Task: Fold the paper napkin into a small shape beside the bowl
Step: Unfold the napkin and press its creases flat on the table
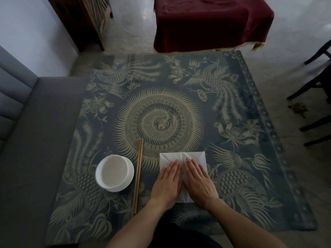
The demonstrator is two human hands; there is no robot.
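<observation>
A white paper napkin lies flat on the patterned tablecloth near the front edge, with folded creases showing along its far side. My left hand and my right hand rest palm down on it, side by side, fingers straight and pressed flat. They cover most of the napkin's near half. A white bowl stands to the left of the napkin, and a pair of wooden chopsticks lies between the bowl and the napkin.
The blue and cream tablecloth covers the square table. A grey sofa runs along the left. A dark red draped table stands beyond, and dark chair legs are at the right.
</observation>
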